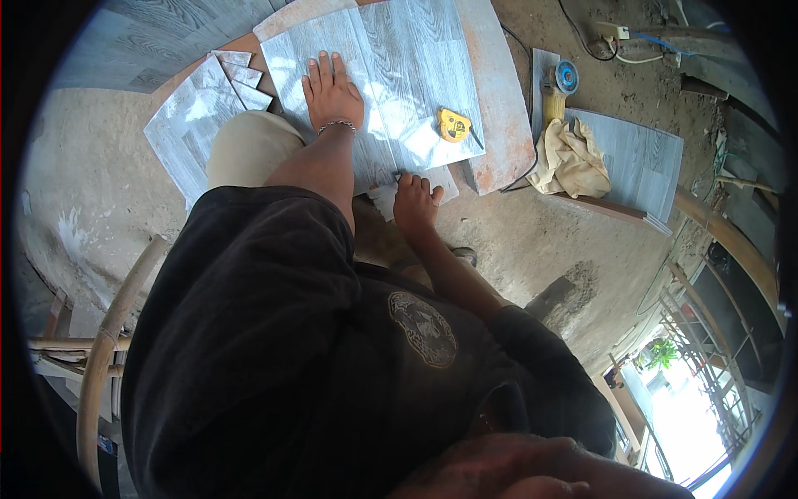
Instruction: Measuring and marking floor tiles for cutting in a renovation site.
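My left hand [334, 98] lies flat, fingers spread, on a glossy grey wood-patterned tile [407, 58]. A thin straight line runs along the tile from its far edge to its near edge. At the near end of that line my right hand [417, 204] is closed, with a small dark tip showing beside its fingers; what it holds is too small to name. A yellow tape measure [453, 125] rests on the tile to the right of the line. Under the tile is a larger pale slab [503, 108] with rusty stains.
Cut tile pieces [195, 116] lie at the left by my knee. To the right are an angle grinder [561, 81] with a blue disc, a crumpled beige cloth [572, 162] and more grey tiles [636, 162]. Cables [529, 62] trail over the dusty floor. A bamboo pole [104, 358] stands at lower left.
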{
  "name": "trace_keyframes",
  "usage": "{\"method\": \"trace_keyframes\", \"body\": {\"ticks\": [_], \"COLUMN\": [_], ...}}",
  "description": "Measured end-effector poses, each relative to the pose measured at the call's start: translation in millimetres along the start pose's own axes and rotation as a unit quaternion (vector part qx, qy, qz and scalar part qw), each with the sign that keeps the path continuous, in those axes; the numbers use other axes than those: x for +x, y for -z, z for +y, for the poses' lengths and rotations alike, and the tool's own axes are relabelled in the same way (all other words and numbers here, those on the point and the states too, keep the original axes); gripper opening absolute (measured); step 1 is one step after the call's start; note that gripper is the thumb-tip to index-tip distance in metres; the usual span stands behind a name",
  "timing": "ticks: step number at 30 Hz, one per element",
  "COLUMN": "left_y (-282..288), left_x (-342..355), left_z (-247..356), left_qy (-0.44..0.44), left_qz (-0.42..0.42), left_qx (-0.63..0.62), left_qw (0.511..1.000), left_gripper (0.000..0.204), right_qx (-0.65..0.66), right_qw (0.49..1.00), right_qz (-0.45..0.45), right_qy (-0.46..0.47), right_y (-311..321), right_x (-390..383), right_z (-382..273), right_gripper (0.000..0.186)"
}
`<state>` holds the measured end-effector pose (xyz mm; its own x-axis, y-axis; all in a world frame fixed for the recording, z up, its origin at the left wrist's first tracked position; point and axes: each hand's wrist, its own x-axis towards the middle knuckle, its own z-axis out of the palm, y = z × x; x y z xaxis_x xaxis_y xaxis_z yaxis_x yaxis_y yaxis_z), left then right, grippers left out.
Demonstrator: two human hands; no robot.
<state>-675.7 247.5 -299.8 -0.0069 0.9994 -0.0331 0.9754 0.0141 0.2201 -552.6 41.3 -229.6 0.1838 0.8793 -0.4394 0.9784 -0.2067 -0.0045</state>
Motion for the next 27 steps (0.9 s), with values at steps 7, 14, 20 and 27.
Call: {"method": "trace_keyframes", "body": {"ticks": [7,14,20,27], "left_y": [3,3,2,4], "left_x": [2,5,4,0], "left_z": [1,2,5,8], "left_qy": [0.004,0.005,-0.013,-0.018], "left_qz": [-0.022,-0.017,0.006,0.021], "left_qx": [0.026,0.017,0.012,-0.003], "left_qw": [0.999,1.000,1.000,1.000], "left_gripper": [0.060,0.061,0.059,0.058], "right_qx": [0.023,0.031,0.074,0.046], "right_qw": [0.999,0.997,0.987,0.978], "right_qz": [-0.036,-0.062,-0.101,-0.196], "right_qy": [-0.029,-0.035,-0.105,-0.043], "right_y": [-4,-10,24,118], "right_x": [0,-18,-4,5], "right_z": [3,12,46,90], "right_gripper": [0.009,0.011,0.022,0.043]}}
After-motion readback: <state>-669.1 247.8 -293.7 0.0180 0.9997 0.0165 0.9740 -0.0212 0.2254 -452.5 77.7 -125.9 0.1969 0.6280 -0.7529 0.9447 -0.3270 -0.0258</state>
